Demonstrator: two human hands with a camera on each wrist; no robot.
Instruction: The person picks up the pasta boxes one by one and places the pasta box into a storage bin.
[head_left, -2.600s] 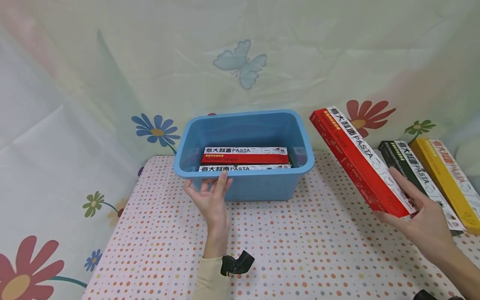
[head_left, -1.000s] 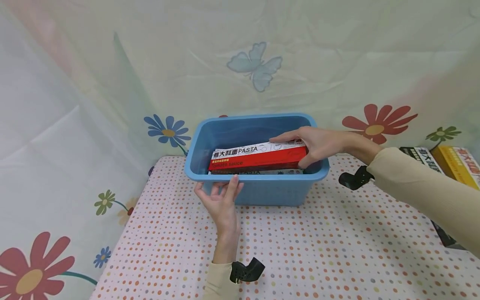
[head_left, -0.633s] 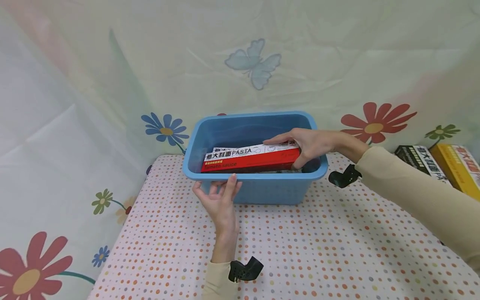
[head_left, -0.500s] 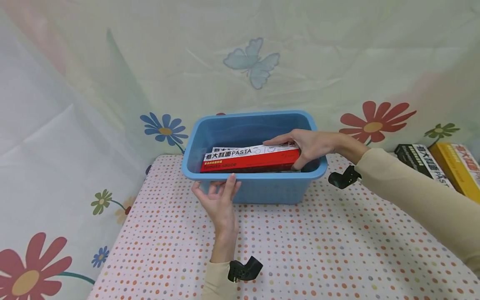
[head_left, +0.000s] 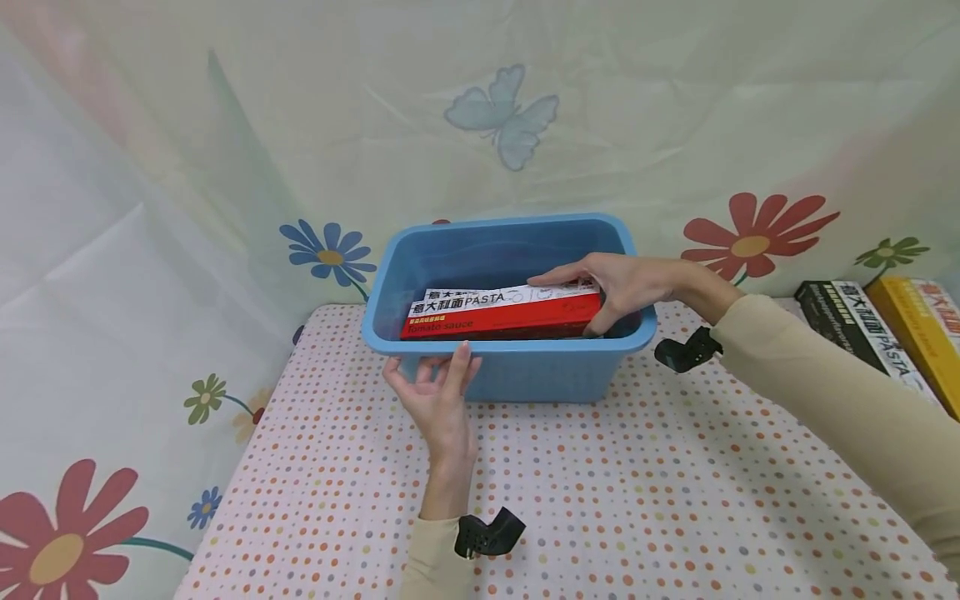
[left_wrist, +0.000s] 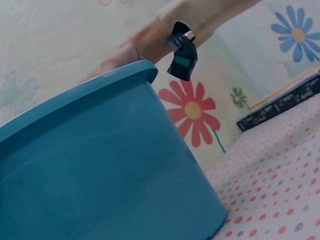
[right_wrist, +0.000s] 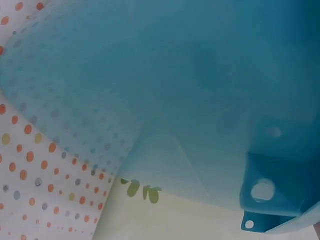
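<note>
My right hand [head_left: 618, 287] reaches over the right side of a blue plastic bin [head_left: 536, 375] and grips the right end of a red-and-white pasta box [head_left: 502, 315]. That box lies slightly slanted inside the bin, on top of other pasta boxes, of which a white printed edge [head_left: 444, 293] shows behind it. At the front rim, my left hand [head_left: 437, 408] holds the bin, its thumb up at the lip and its fingers below. The bin's outer wall [left_wrist: 100, 165] fills much of the left wrist view. In the right wrist view the bin wall [right_wrist: 165, 85] hides the hand and box.
On the right of the table lie a black-and-white pasta box [head_left: 862, 329] and a yellow one [head_left: 918, 325], side by side. A dotted cloth [head_left: 585, 500] covers the table. A flowered curtain [head_left: 375, 142] hangs close behind the bin.
My right hand has carried the red pasta box from the right side into the bin and lowered it there. In the last half second it barely moves. My left hand stays at the rim.
</note>
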